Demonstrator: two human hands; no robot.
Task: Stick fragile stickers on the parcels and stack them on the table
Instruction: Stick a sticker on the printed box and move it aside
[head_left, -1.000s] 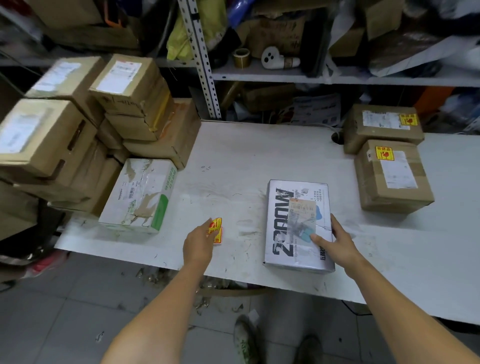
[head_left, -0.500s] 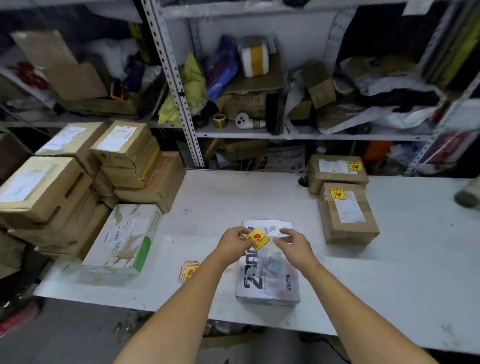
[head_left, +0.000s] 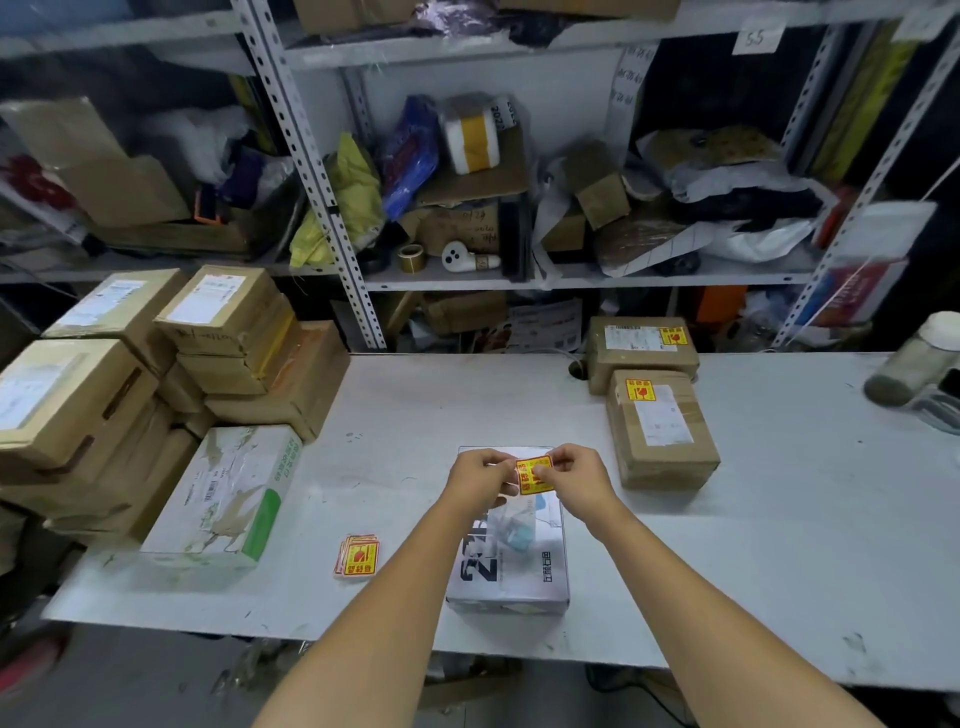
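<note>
A yellow and red fragile sticker (head_left: 535, 475) is held above the far end of a white printed parcel (head_left: 511, 556) that lies flat on the white table (head_left: 779, 545). My left hand (head_left: 480, 475) pinches the sticker's left edge. My right hand (head_left: 574, 478) pinches its right edge. A small pile of the same stickers (head_left: 357, 557) lies on the table left of the parcel. Two brown parcels with stickers on them stand at the back right, one (head_left: 662, 431) in front of the other (head_left: 641, 345).
A white and green box (head_left: 228, 499) lies at the table's left edge, beside a tall stack of brown cartons (head_left: 156, 379). Metal shelving (head_left: 322, 171) crammed with bags and boxes rises behind the table. A jar (head_left: 914, 364) lies at the far right.
My left hand picked a sticker off the pile and brought it over the white parcel; my right hand left the parcel and now pinches the sticker too. The camera tilted up.
</note>
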